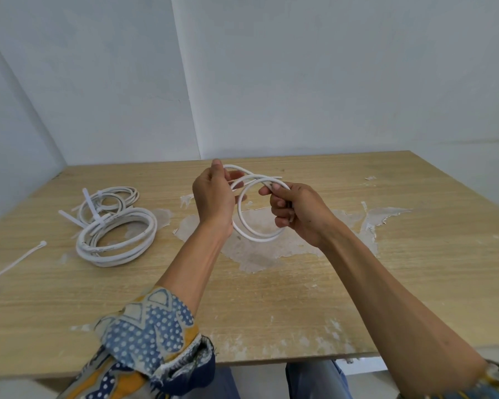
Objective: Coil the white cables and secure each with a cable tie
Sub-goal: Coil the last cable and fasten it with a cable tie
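Above the middle of the table [401,283], toward its far edge, a thin white cable [257,239] hangs in the air as two or three loose loops. It looks smooth and springy, with one cut end poking out on top. The left hand [213,198] pinches the loops' left side and the right hand [296,213] curls round their right. The stiff loops could spring apart if either grip eases before tying. Near the left edge lie a thick tied coil [107,259], a thinner tied coil [131,194] and a loose cable tie [15,262].
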